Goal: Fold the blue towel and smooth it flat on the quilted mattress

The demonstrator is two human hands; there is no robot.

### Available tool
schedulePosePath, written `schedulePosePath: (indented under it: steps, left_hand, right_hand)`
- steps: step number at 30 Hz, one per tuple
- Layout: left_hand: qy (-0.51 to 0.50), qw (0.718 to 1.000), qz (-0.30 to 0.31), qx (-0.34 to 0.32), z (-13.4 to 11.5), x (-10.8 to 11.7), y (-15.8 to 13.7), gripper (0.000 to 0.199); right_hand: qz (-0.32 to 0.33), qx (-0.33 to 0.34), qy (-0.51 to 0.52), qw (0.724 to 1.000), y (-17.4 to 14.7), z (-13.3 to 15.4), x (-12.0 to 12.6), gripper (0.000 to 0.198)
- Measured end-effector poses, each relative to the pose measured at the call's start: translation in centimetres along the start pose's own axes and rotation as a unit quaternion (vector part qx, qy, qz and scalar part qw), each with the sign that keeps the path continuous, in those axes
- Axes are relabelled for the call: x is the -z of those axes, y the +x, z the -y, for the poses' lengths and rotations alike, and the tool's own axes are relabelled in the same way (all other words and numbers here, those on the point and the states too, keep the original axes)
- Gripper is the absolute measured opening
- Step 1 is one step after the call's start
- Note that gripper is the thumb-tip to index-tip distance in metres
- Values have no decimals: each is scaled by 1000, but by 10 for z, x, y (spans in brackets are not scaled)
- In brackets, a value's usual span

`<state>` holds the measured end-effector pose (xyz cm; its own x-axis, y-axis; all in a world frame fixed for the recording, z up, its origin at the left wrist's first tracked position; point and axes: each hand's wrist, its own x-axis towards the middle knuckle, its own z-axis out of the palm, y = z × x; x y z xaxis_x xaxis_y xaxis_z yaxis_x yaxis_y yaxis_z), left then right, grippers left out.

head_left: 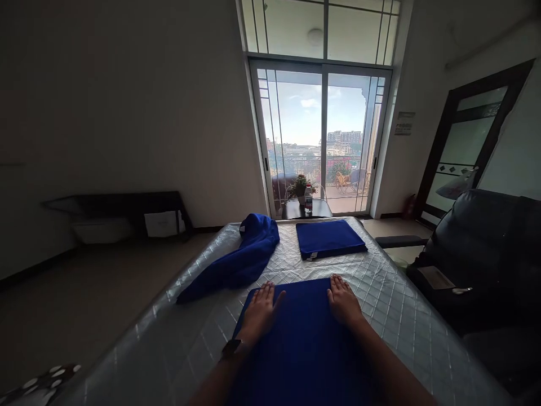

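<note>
A folded blue cloth (302,338) lies flat on the quilted mattress (397,304) right in front of me. My left hand (261,310) rests flat on its far left corner, thumb apart from the fingers, a dark watch on that wrist. On the far right corner, my right hand (343,300) presses down with fingers stretched out. Beyond my hands is a neatly folded blue cloth stack (332,238) with a white tag at its near edge. A crumpled blue cloth (236,262) sprawls to the left. The near end of the cloth under my hands runs out of view.
A black armchair (482,254) stands close on the right, with a flat item on its seat. Past the mattress's far edge, a small black table (291,211) bears a potted plant (300,189) and a bottle (308,198). Glass sliding doors (291,124) stand behind it.
</note>
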<state>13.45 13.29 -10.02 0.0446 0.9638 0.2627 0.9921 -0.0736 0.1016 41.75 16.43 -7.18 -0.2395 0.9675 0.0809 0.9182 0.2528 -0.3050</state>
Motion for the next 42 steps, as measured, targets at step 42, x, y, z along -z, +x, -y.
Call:
schedulePosePath:
  steps: [42]
  left_hand:
    - [36, 991, 82, 97, 36, 19, -5, 91]
  right_hand:
    - [25, -5, 1, 1000, -8, 2, 6, 69]
